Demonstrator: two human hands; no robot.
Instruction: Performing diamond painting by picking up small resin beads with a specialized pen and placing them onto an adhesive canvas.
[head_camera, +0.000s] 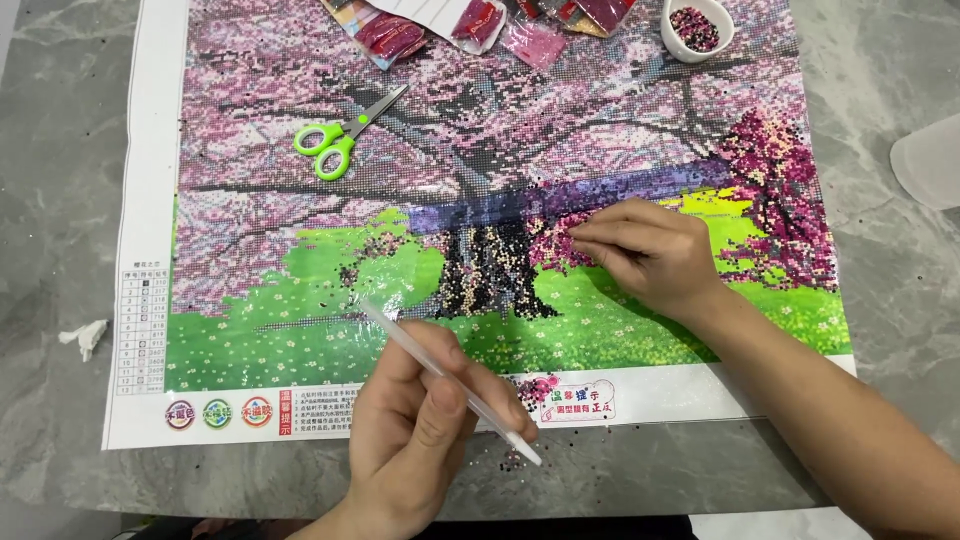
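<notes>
Underneath both hands, the diamond-painting canvas (300, 250) lies flat on the grey surface (60, 200): thin, floppy, probably tacky where uncovered, best pressed down rather than lifted. Left hand (410, 440) is closed around a slim white pen (450, 380), light and stiff, held mid-shaft. Right hand (650, 255), fingers together, presses the canvas. Beyond it, a small bowl (675, 40) holds tiny, easily scattered beads (694, 27).

Green scissors (335, 140), pink-green mosaic canvas (300, 200)

White applicator pen (450, 380) slants across the bead-mosaic canvas's (400, 270) lower edge.
</notes>
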